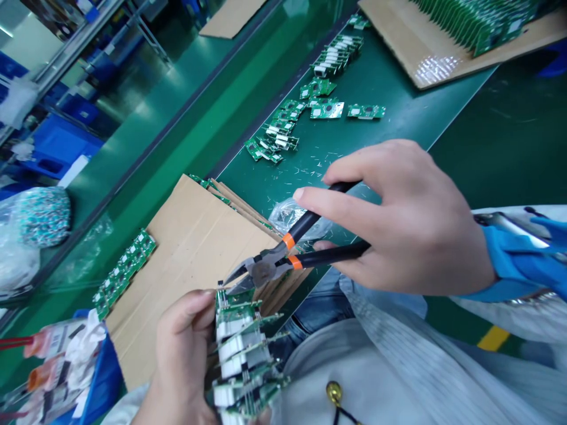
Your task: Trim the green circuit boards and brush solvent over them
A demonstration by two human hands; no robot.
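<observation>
My left hand (181, 360) grips a stack of green circuit boards (243, 354) with white components and protruding leads. My right hand (407, 218) holds black-and-orange-handled diagonal cutters (266, 265) by both handles. Their open steel jaws are just above the top of the stack, close to its upper board. Below them, the lower end of the stack runs out of the frame. Tiny clipped wire leads (328, 165) lie scattered on the green mat (390, 100) beyond my right hand.
A cardboard sheet (190, 248) carries a strip of green boards (124, 274). Loose boards (283, 124) lie on the mat, and more stand on cardboard (469, 23) at top right. A plastic bag (292, 215) lies under the cutters. A blue bin (104, 378) sits at bottom left.
</observation>
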